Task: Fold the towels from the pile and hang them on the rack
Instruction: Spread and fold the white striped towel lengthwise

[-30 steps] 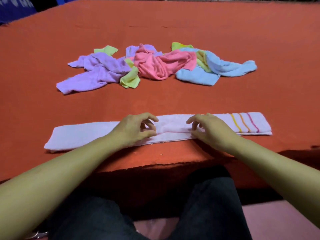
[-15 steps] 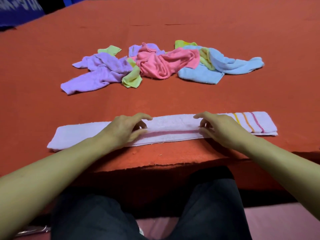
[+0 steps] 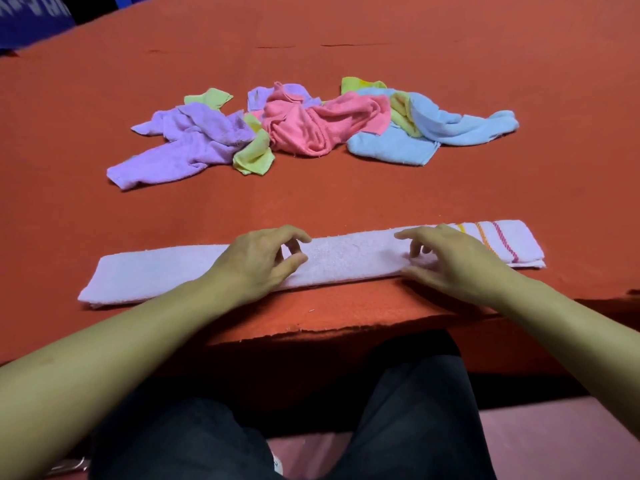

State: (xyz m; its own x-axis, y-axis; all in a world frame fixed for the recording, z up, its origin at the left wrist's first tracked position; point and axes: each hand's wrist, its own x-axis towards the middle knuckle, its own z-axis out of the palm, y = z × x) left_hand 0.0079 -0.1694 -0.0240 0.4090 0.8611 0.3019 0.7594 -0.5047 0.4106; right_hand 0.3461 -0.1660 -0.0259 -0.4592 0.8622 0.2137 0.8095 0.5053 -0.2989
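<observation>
A long pale towel (image 3: 349, 256), folded into a narrow strip with coloured stripes at its right end, lies flat along the near edge of the red table (image 3: 346, 202). My left hand (image 3: 258, 263) rests on the strip left of centre, its fingers loosely curled and the thumb lying on the cloth. My right hand (image 3: 450, 259) rests right of centre, with spread fingertips touching the towel and the thumb along its near edge. Further back lies the pile of crumpled towels (image 3: 311, 129): purple, green, pink and blue. No rack is in view.
The table's near edge (image 3: 346, 329) runs just behind my dark-trousered knees (image 3: 398, 427). A blue object (image 3: 31, 22) sits at the far left corner. Bare red cloth separates the strip from the pile.
The crease in the middle of the strip between my hands has flattened. My hands have slid slightly apart along the towel, and their fingers have loosened.
</observation>
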